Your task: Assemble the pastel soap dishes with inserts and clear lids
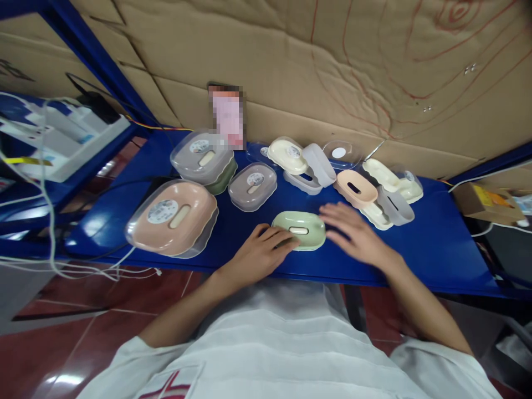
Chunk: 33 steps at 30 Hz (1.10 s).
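A green oval soap dish (pixel 307 239) with a cream slot piece in its middle lies on the blue table in front of me. My left hand (pixel 266 249) grips its left end, the fingers reaching over the rim toward the slot. At the opposite end is my right hand (pixel 355 235), fingers spread and holding nothing; whether its fingertips touch the rim I cannot tell. Just behind the green dish stands a grey soap dish (pixel 243 188) under a clear lid with a round label. A peach slotted tray (pixel 356 185) leans on cream and grey parts beyond my right hand.
To the left are stacked peach lidded dishes (pixel 187 205) and grey lidded dishes (pixel 211 166). Cream and grey pieces (pixel 322 166) and a clear lid (pixel 349 158) lie at the back. A phone (pixel 228 116) leans on the cardboard wall (pixel 282 72). White cables (pixel 52 221) hang at left.
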Each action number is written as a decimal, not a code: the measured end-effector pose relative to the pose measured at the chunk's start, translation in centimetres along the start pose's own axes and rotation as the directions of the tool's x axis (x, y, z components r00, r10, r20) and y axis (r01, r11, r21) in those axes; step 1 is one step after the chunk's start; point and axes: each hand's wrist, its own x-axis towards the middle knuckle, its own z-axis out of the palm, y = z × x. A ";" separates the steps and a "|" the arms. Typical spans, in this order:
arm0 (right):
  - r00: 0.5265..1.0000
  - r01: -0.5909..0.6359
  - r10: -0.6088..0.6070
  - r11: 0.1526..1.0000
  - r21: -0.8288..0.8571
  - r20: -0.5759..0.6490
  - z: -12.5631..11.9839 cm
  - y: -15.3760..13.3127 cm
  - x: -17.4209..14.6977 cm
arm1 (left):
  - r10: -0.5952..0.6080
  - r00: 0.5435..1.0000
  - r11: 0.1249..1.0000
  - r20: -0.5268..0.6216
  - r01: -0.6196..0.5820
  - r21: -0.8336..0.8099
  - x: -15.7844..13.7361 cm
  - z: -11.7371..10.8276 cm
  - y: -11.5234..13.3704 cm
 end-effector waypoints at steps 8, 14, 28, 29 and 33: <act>0.843 -0.517 0.379 0.769 -0.375 -0.382 -3.8 12.8 9.7 | -0.018 0.999 0.998 -0.029 0.016 -0.060 -0.4 0.3 -0.5; 0.808 -0.542 0.374 0.776 -0.323 -0.456 -2.2 13.5 10.7 | -0.063 0.996 0.996 -0.066 0.059 -0.066 -0.3 0.4 -0.8; 0.978 0.078 -0.099 0.989 -0.123 -0.182 3.2 -0.9 0.8 | -0.363 0.931 0.881 -0.042 0.329 -0.339 -0.7 1.0 -0.9; 0.983 0.104 -0.116 0.991 -0.086 -0.144 3.4 -1.2 1.0 | -0.382 0.924 0.862 -0.014 0.351 -0.366 -0.7 1.0 -1.0; 0.987 0.162 -0.163 0.986 0.028 0.013 3.8 -1.5 1.7 | -0.414 0.910 0.812 0.035 0.386 -0.437 -0.7 1.2 -1.2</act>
